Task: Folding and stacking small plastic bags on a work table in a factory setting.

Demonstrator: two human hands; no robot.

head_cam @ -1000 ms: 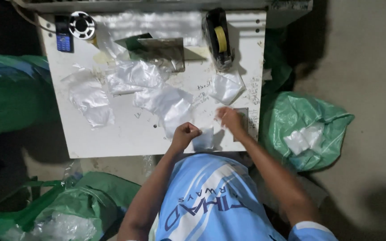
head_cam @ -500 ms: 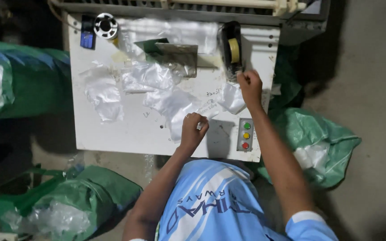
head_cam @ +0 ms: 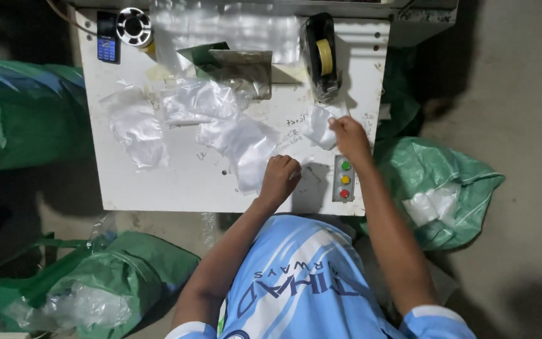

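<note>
My right hand (head_cam: 350, 137) is stretched out to a small clear plastic bag (head_cam: 317, 125) just below the tape dispenser (head_cam: 322, 58), and its fingers pinch the bag's right edge. My left hand (head_cam: 280, 178) rests as a closed fist on the white table (head_cam: 177, 188), at the lower right edge of a larger clear plastic bag (head_cam: 246, 149). Nothing shows inside the fist. A panel with green, yellow and red buttons (head_cam: 344, 179) lies between my two forearms.
More clear bags (head_cam: 134, 129) lie spread over the table's left and middle. A phone (head_cam: 106, 37) and a wire spool (head_cam: 133, 26) sit at the back left, with a metal plate (head_cam: 246, 68) behind the bags. Green sacks (head_cam: 440, 188) holding plastic stand on the floor on both sides.
A second ago both hands were together at the table's front edge on a small bag. The right hand reached up to the tape dispenser and now sits just below it on the small bag.
</note>
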